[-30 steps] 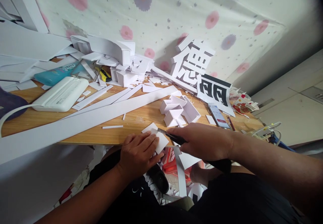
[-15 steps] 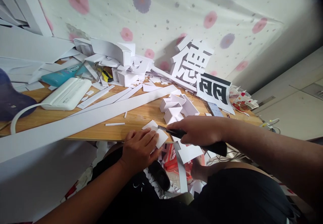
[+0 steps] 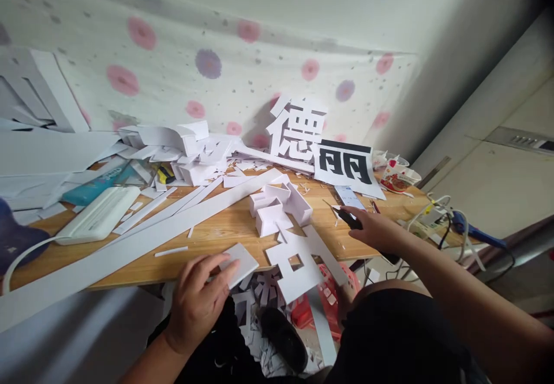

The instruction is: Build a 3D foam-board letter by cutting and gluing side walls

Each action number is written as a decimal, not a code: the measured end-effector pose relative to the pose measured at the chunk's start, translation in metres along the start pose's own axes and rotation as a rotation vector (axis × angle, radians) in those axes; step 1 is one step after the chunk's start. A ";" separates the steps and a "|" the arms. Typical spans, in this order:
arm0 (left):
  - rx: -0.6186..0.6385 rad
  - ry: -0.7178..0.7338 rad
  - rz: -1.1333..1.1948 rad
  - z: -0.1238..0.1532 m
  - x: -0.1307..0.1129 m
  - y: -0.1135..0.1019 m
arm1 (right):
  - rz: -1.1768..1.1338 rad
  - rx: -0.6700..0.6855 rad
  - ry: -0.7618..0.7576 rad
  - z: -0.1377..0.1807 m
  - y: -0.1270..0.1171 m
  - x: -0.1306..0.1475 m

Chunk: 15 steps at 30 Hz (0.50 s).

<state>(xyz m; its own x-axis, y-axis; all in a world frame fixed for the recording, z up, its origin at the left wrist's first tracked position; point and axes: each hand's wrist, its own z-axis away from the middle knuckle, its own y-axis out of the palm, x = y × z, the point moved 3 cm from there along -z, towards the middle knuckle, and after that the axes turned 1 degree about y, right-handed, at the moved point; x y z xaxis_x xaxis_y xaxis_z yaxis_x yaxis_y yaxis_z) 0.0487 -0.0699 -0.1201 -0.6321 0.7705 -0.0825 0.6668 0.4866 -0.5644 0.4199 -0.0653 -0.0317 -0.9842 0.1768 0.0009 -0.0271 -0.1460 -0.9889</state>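
My left hand (image 3: 197, 300) grips a small white foam-board piece (image 3: 240, 263) at the near edge of the wooden table (image 3: 225, 231), fingers curled over its left side. My right hand (image 3: 374, 231) is closed around a black utility knife (image 3: 346, 216), held over the table to the right, blade pointing left and away from the piece. Between my hands a white cut-out shape (image 3: 298, 260) with a square hole overhangs the table edge. Behind it stands a small white box-like foam model (image 3: 279, 205).
Long white strips (image 3: 142, 234) cross the table. A white device (image 3: 99, 219), a teal packet (image 3: 97, 185) and heaps of white offcuts lie left and back. White and black cut-out characters (image 3: 320, 147) lean on the flowered cloth. A phone (image 3: 348, 196), snack cup (image 3: 396, 176) and cables (image 3: 441, 219) sit right.
My right hand drew the knife away from the white piece and moved right. My left hand keeps the piece at the table edge. The camera view swung up and right; the holed cut-out now shows.
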 end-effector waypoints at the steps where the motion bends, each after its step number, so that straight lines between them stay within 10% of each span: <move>1: -0.013 0.002 -0.041 -0.003 0.003 -0.004 | 0.035 -0.006 0.011 -0.006 0.007 -0.004; 15: 0.000 -0.126 -0.076 -0.012 0.047 0.009 | 0.116 -0.033 -0.017 -0.008 0.047 0.009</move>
<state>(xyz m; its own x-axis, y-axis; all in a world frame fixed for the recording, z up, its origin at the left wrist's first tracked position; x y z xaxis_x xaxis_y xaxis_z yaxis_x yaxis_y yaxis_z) 0.0300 -0.0246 -0.1193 -0.7251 0.6738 -0.1424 0.6155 0.5413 -0.5728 0.4116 -0.0630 -0.0791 -0.9832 0.1443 -0.1114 0.0923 -0.1326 -0.9869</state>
